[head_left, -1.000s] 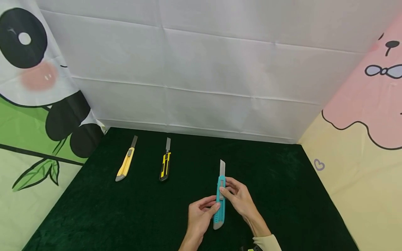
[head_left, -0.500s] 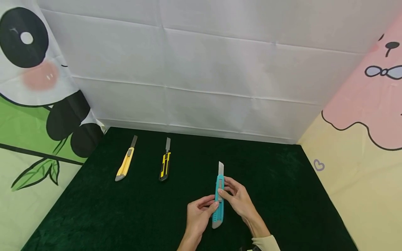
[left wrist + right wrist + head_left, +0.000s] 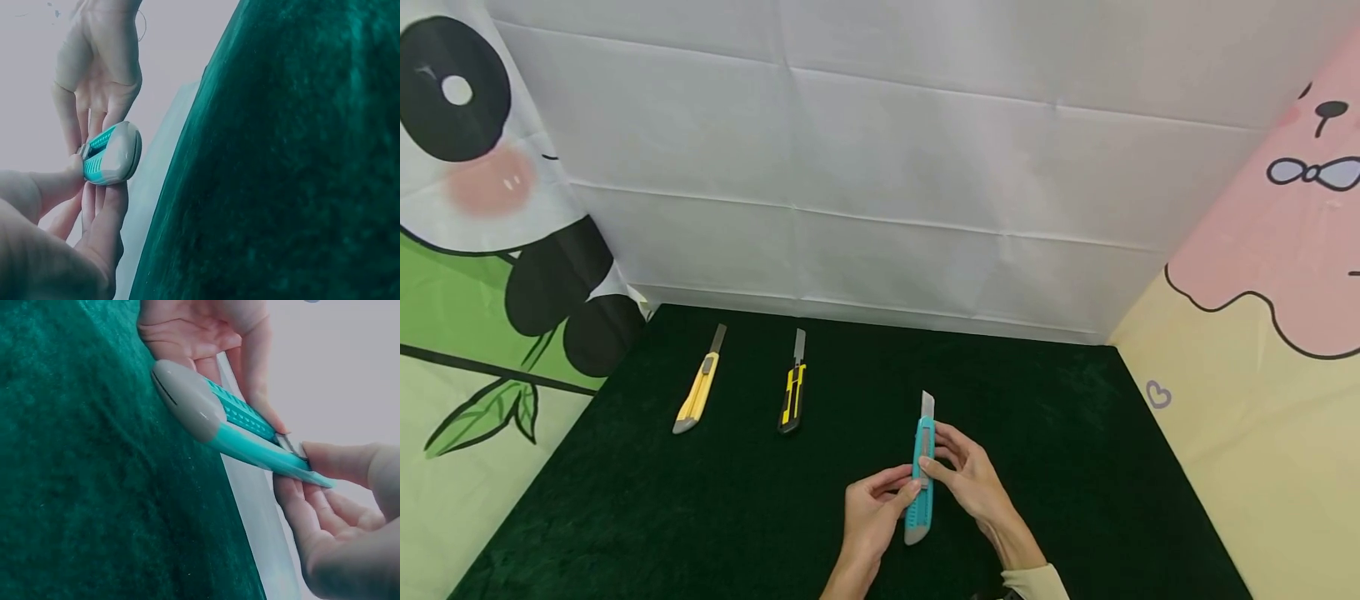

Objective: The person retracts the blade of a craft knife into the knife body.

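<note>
A turquoise box cutter [image 3: 919, 510] with a grey end cap is held up between both hands, its blade [image 3: 928, 405] partly out and pointing away from me. My left hand [image 3: 871, 521] pinches the lower part of the handle between thumb and fingers. Higher up, my right hand [image 3: 983, 492] grips the handle from the right, with the thumb [image 3: 340, 461] at the metal slider [image 3: 289, 444]. In the left wrist view the grey end cap [image 3: 122, 153] faces the camera, and the blade is hidden there.
On the dark green cloth [image 3: 662, 517] lie a yellow box cutter [image 3: 698, 392] and a black-and-yellow box cutter [image 3: 793, 396], both with blades out, to the left of my hands. A white sheet [image 3: 880, 183] hangs at the back, with printed cloths at both sides.
The turquoise box cutter's blade sticks out less than before. My right thumb has slid a little down the handle towards me. The other two cutters lie as they were.
</note>
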Demonstrator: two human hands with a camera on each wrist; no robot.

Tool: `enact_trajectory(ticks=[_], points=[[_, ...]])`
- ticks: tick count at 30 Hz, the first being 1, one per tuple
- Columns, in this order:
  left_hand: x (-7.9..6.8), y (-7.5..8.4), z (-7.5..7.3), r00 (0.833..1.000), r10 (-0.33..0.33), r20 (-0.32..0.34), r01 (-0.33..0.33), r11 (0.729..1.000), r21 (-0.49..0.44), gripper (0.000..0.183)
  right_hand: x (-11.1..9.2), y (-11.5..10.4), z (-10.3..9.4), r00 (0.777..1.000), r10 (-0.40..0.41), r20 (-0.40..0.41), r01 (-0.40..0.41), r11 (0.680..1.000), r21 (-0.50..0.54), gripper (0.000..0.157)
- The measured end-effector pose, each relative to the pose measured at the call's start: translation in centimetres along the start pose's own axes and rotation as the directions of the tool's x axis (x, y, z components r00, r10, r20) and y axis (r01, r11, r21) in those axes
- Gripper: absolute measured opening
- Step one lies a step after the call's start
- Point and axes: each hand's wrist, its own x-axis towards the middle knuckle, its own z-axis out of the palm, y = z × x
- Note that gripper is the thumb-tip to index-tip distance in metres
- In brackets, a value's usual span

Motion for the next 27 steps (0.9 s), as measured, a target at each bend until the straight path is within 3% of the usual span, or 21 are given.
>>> enact_trajectory(ticks=[15,27], points=[[-0.1,0.2,-0.5,0.999,-0.034,0.014,0.034,0.999,-0.029,0.036,-0.2,0.4,0.3,0.998,0.033,-0.045,-0.031,0.999,0.042,0.06],[-0.2,0.2,-1.3,0.989,-0.082,0.123,0.084,0.996,-0.014,0.039,-0.2,0.2,0.4,0.989,0.04,-0.145,-0.028,0.996,0.086,0.053]])
